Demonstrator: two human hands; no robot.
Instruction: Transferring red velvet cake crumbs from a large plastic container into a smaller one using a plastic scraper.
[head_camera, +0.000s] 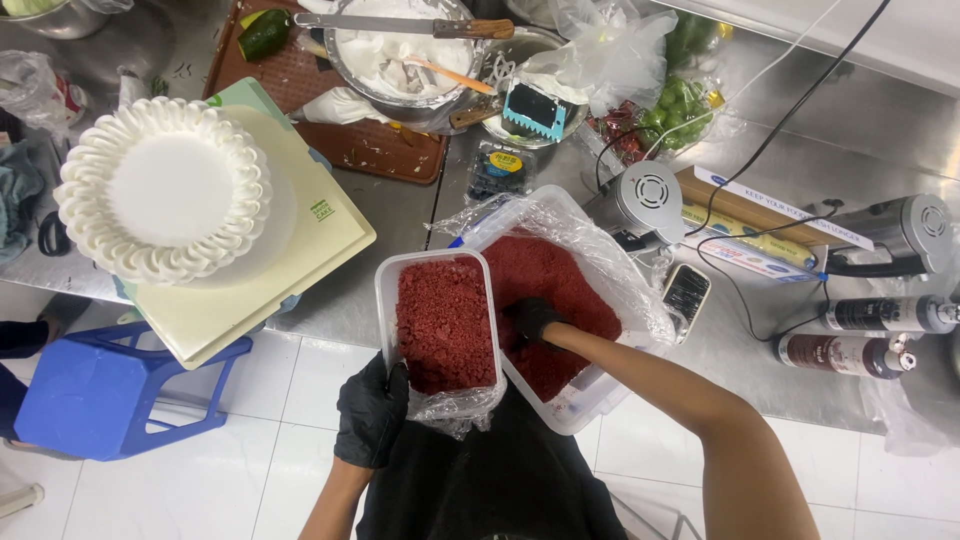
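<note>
Crumbs (445, 322), deep red and coarse, fill the small tub (384, 300) at the counter's edge, and that tub hangs partly out over the floor tiles. Far left, a blue stool (90, 395) stands on the white tiles, below the counter's edge. Above it sits a white cake (163, 188), ringed with piped ruffles, on a pale square board (330, 240) that juts over the edge. Behind the board lies a brown mat (380, 150), and on it a metal bowl (345, 70) of white cream with a long knife (400, 25) laid across its rim.

Now the hands. The left hand (372, 412), in a black glove, grips the near corner of the small tub from below, fingers curled round the rim. Crumpled clear film bunches just under that corner. Right beside it, touching, is the big tub (590, 400), lined with clear film (600, 245) and also loaded with red crumbs. The right hand (533, 320), gloved in black too, is down in that big tub, closed into the crumb pile; what it pinches is buried, so I cannot tell more than a clenched fist among crumbs.

Further right, a small grey appliance (645, 200) trails black cords, and two dark bottles (850, 352) lie on their sides on the steel counter (900, 130).
</note>
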